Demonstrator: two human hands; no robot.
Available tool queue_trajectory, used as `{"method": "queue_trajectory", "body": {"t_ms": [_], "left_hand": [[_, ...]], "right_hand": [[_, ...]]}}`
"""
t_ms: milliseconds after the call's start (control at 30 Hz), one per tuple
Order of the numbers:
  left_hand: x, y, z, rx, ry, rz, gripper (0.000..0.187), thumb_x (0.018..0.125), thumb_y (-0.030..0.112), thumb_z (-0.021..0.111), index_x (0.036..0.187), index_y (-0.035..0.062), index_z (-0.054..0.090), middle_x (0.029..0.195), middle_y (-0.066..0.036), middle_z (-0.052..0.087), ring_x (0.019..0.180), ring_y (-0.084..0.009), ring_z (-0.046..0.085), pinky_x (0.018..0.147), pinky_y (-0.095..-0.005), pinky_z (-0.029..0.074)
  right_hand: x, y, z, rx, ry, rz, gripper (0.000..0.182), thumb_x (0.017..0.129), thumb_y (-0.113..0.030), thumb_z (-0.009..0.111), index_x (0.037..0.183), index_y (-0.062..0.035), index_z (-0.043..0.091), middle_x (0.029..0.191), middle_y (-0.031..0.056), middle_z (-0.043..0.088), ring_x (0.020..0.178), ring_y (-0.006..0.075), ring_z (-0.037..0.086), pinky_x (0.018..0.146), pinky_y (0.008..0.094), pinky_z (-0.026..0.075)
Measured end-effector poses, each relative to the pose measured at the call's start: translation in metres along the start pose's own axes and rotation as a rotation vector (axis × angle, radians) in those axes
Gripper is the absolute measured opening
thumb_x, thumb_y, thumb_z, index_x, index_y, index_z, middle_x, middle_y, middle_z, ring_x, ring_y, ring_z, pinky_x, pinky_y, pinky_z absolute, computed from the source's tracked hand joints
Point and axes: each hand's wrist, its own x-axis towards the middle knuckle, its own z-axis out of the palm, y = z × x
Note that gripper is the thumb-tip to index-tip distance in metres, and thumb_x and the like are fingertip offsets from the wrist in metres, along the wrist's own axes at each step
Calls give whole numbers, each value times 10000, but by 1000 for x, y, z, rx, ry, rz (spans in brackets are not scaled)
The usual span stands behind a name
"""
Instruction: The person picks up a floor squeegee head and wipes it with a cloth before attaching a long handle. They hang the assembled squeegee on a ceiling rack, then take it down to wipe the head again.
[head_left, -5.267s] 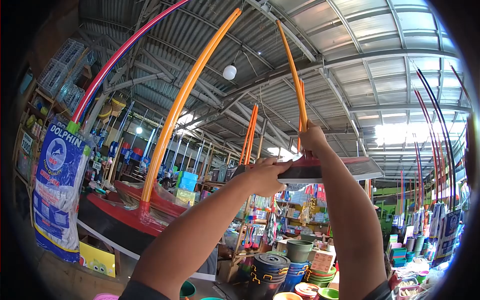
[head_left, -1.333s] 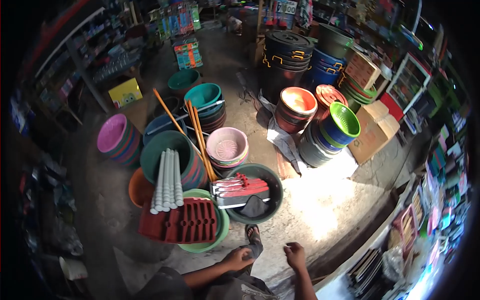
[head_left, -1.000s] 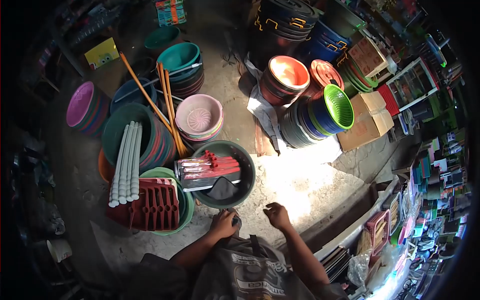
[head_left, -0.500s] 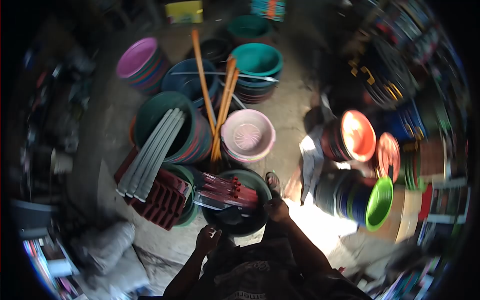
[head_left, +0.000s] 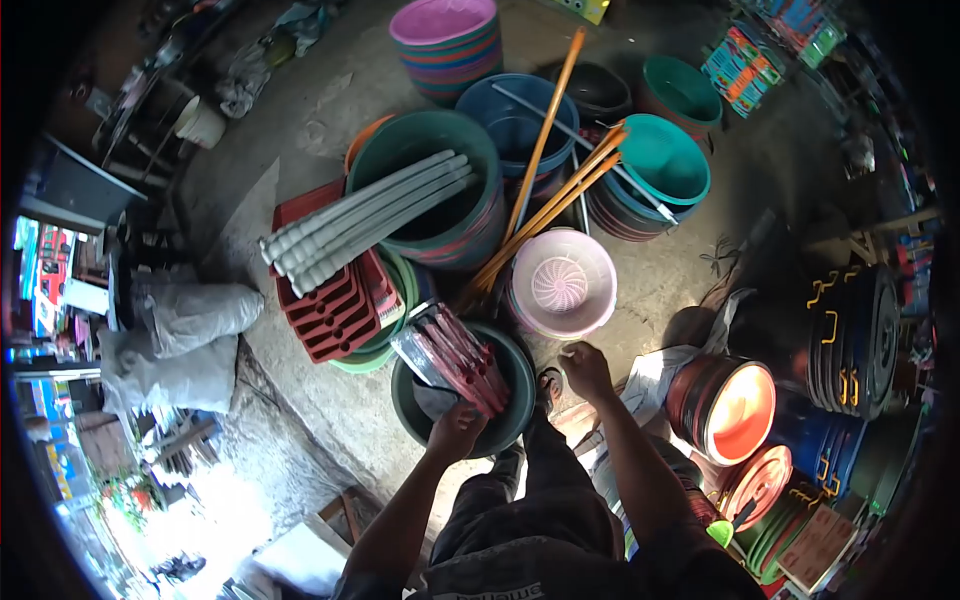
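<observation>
Red wrapped bundle (head_left: 468,365) seen in dark green tub (head_left: 520,395), one end over the rim. Left hand (head_left: 457,430) held at its lower end, fingers curled; grip cannot be told. Right hand (head_left: 587,371) held near pink basin (head_left: 562,286), fingers bent; closure cannot be told. Grey poles (head_left: 368,218) propped on bucket rim (head_left: 490,150).

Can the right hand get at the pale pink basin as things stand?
Probably yes: the right hand is near the rim of the pale pink basin, with nothing visible in between.
</observation>
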Motion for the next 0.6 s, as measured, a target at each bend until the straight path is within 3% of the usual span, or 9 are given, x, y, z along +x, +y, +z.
{"method": "queue_trajectory", "body": {"t_ms": [67, 133, 233, 267, 333, 433, 533, 600], "left_hand": [[2, -4, 3, -11, -17, -28, 462, 795, 328, 682, 1107, 8, 566, 951, -164, 661, 893, -250, 654, 764, -341, 512], [2, -13, 10, -52, -16, -43, 465, 797, 333, 679, 1111, 10, 567, 959, -160, 663, 903, -243, 652, 773, -336, 508], [-13, -38, 8, -162, 11, -118, 457, 799, 318, 683, 1110, 4, 568, 956, -148, 665, 896, -229, 650, 784, -312, 495], [-16, -49, 6, -190, 50, -124, 457, 799, 318, 683, 1110, 4, 568, 956, -148, 665, 896, -229, 650, 784, -312, 495], [-26, -76, 4, -295, 140, -207, 447, 799, 282, 689, 1110, -14, 564, 948, -150, 661, 867, -213, 646, 766, -296, 492], [-20, -101, -10, -353, 267, -211, 417, 800, 246, 689, 1081, -38, 571, 920, -148, 658, 836, -190, 639, 735, -282, 491], [15, -94, -24, -438, 354, -314, 394, 793, 217, 686, 1070, -40, 573, 866, -140, 659, 803, -193, 643, 720, -284, 494], [46, -117, -21, -454, 469, -227, 428, 772, 220, 697, 1089, -34, 564, 837, -137, 660, 784, -202, 646, 714, -283, 495]], "right_hand": [[4, -24, -4, -67, -4, -38, 207, 800, -198, 613, 898, -16, 603, 769, 160, 654, 729, 305, 652, 660, 378, 511], [0, -26, 7, 56, -10, -135, 223, 805, -182, 642, 915, 1, 579, 746, 167, 645, 690, 256, 657, 612, 344, 508], [-10, -39, 32, 284, -110, 15, 190, 792, -99, 668, 910, 17, 576, 734, 44, 607, 661, 83, 545, 603, 241, 444], [-10, -34, 44, 174, -131, -46, 187, 794, -87, 669, 916, 21, 577, 734, 40, 605, 677, 79, 561, 613, 239, 454], [-14, -29, 67, 276, -223, 48, 197, 803, -99, 669, 927, 27, 582, 759, 48, 619, 710, 88, 585, 641, 244, 472], [-9, -40, 87, 242, -296, 11, 228, 809, -151, 671, 951, 13, 599, 831, 105, 665, 773, 155, 644, 699, 280, 502], [19, -39, 109, 138, -380, -70, 225, 805, -153, 673, 952, 1, 599, 831, 105, 668, 769, 165, 651, 697, 283, 503], [43, -33, 135, 107, -432, -82, 206, 799, -154, 669, 940, -20, 598, 829, 113, 669, 776, 185, 660, 697, 284, 506]]}}
